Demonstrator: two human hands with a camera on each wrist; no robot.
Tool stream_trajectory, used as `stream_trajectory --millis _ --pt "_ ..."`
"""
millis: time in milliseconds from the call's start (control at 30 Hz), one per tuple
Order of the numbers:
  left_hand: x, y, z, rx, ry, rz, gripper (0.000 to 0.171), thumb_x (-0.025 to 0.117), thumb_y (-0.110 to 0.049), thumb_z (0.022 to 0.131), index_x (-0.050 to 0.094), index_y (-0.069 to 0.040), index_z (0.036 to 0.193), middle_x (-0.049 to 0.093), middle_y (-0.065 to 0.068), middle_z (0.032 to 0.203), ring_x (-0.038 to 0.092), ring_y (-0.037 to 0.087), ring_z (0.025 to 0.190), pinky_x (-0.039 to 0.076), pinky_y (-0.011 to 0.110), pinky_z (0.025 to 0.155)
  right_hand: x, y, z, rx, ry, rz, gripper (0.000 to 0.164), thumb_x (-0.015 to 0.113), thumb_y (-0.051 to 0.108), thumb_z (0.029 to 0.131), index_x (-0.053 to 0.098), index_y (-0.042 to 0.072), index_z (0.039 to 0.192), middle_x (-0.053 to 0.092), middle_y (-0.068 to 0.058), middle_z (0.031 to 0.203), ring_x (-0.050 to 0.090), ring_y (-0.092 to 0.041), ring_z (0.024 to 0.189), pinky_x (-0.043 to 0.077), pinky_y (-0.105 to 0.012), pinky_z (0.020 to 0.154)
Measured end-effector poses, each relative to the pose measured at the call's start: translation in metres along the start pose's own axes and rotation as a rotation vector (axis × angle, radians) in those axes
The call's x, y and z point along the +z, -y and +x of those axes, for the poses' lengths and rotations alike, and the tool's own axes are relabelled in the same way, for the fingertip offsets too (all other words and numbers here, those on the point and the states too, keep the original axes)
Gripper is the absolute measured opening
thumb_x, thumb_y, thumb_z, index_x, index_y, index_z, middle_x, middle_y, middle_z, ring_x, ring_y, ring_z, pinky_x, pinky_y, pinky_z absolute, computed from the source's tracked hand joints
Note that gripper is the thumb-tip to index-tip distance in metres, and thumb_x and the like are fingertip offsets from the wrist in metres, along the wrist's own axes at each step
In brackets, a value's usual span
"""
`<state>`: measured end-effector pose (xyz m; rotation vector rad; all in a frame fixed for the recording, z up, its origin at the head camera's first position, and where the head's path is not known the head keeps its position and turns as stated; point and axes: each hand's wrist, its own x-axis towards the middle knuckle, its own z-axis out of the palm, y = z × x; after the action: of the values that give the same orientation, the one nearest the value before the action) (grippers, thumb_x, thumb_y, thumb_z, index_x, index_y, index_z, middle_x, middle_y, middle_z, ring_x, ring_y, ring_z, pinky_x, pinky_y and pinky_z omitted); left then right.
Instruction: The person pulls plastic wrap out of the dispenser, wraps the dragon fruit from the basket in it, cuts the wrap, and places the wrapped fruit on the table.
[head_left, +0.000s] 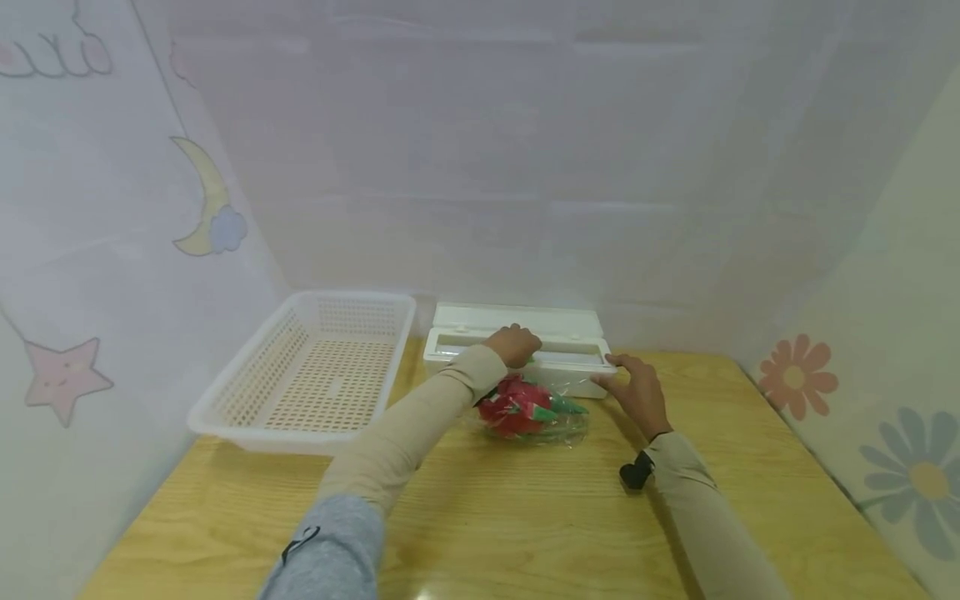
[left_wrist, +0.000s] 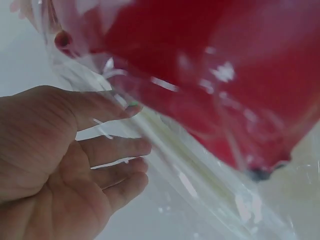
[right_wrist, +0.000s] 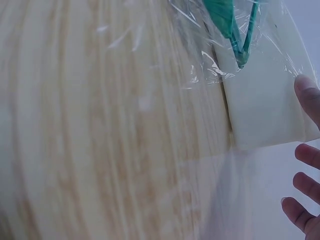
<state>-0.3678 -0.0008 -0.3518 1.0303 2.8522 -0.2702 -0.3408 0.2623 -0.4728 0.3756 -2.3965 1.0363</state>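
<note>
A white cling film dispenser (head_left: 592, 385), its lid (head_left: 517, 318) raised at the back, stands on the table. Clear film (left_wrist: 185, 185) spreads from its front over a red artificial flower (head_left: 513, 408) with green leaves (right_wrist: 220, 17). Above the box's front edge, my left hand (head_left: 514, 345) has its fingers curled. In the left wrist view its thumb meets a small green piece (left_wrist: 132, 104) beside a pale rail; most of that piece is hidden. My right hand (head_left: 637, 392) grips the box's right end, thumb on the front face, fingers toward the top.
A white plastic basket (head_left: 300, 442) with a perforated bottom stands on the left of the wooden table (head_left: 510, 517). Close behind the box hangs a pale backdrop (head_left: 487, 208). Printed sheets with a moon, a star and flowers flank the table.
</note>
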Motion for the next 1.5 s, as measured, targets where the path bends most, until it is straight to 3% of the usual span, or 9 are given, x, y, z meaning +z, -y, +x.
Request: stream_trajectory --millis 133,400,633,767,900,933,1133,1333,1500 --pt "0.002 0.003 -0.004 0.01 -0.022 0.017 0.03 0.048 -0.007 0.104 0.064 -0.012 0.13 0.065 0.008 0.129 0.058 0.025 0.114 0.048 0.037 0.097 0.001 0.002 0.001 0.009 -0.002 0.002 0.051 0.08 0.024 0.087 0.064 -0.003 0.127 0.061 -0.026 0.128 0.051 -0.046 0.121 0.038 -0.063 0.1" --pt "0.011 0.005 -0.009 0.026 -0.077 0.158 0.031 0.057 -0.011 0.101 0.063 -0.015 0.131 0.068 0.004 0.123 0.059 0.021 0.114 0.047 0.036 0.098 0.004 0.003 0.002 0.026 -0.006 -0.008 0.052 0.081 0.026 0.086 0.065 -0.002 0.127 0.062 -0.025 0.127 0.052 -0.046 0.119 0.039 -0.062 0.098" --pt "0.016 0.012 -0.01 0.02 -0.102 0.16 0.041 0.073 -0.028 0.093 0.061 -0.017 0.131 0.067 -0.001 0.122 0.056 0.019 0.117 0.044 0.035 0.102 0.006 0.003 0.006 -0.004 -0.006 0.007 0.051 0.08 0.025 0.087 0.065 -0.001 0.127 0.064 -0.023 0.126 0.054 -0.043 0.119 0.04 -0.06 0.099" --pt "0.017 0.017 -0.011 0.033 -0.115 0.179 0.032 0.067 -0.027 0.098 0.062 -0.017 0.128 0.068 -0.002 0.121 0.057 0.019 0.118 0.045 0.034 0.102 0.005 0.004 0.007 -0.003 -0.009 -0.007 0.051 0.08 0.025 0.086 0.065 -0.001 0.127 0.064 -0.023 0.124 0.055 -0.043 0.118 0.041 -0.06 0.098" --pt "0.024 0.024 -0.005 0.041 -0.113 0.159 0.025 0.058 -0.02 0.103 0.062 -0.016 0.127 0.068 0.0 0.123 0.055 0.021 0.125 0.043 0.037 0.106 0.002 0.002 0.006 -0.005 -0.013 -0.017 0.051 0.08 0.025 0.086 0.065 -0.001 0.128 0.065 -0.024 0.123 0.056 -0.044 0.118 0.042 -0.061 0.097" --pt "0.031 0.028 0.003 0.046 -0.122 0.161 0.024 0.058 -0.022 0.103 0.062 -0.016 0.125 0.068 0.0 0.123 0.055 0.022 0.125 0.043 0.038 0.106 0.002 0.0 0.006 -0.009 -0.013 -0.018 0.051 0.08 0.025 0.086 0.065 0.0 0.128 0.065 -0.024 0.123 0.056 -0.044 0.118 0.042 -0.061 0.097" --pt "0.042 0.038 0.016 0.029 -0.082 0.148 0.023 0.06 -0.022 0.102 0.062 -0.014 0.124 0.069 0.002 0.119 0.055 0.025 0.123 0.046 0.04 0.102 0.003 -0.002 0.005 0.003 0.001 -0.028 0.052 0.079 0.027 0.088 0.064 0.0 0.13 0.064 -0.025 0.125 0.054 -0.045 0.118 0.04 -0.062 0.097" --pt "0.029 0.04 -0.004 0.022 -0.043 0.081 0.024 0.054 -0.008 0.103 0.062 -0.011 0.125 0.066 0.009 0.116 0.06 0.025 0.108 0.052 0.037 0.091 -0.001 0.0 0.003 -0.003 -0.017 -0.003 0.051 0.08 0.022 0.087 0.064 -0.003 0.128 0.063 -0.028 0.123 0.055 -0.047 0.116 0.041 -0.063 0.095" --pt "0.02 0.043 -0.023 0.014 0.009 0.065 0.028 0.044 -0.004 0.106 0.063 -0.008 0.126 0.066 0.01 0.118 0.06 0.024 0.11 0.05 0.035 0.093 -0.001 -0.002 0.0 -0.016 -0.004 0.008 0.051 0.08 0.02 0.087 0.063 -0.004 0.129 0.064 -0.028 0.123 0.058 -0.045 0.114 0.045 -0.062 0.093"
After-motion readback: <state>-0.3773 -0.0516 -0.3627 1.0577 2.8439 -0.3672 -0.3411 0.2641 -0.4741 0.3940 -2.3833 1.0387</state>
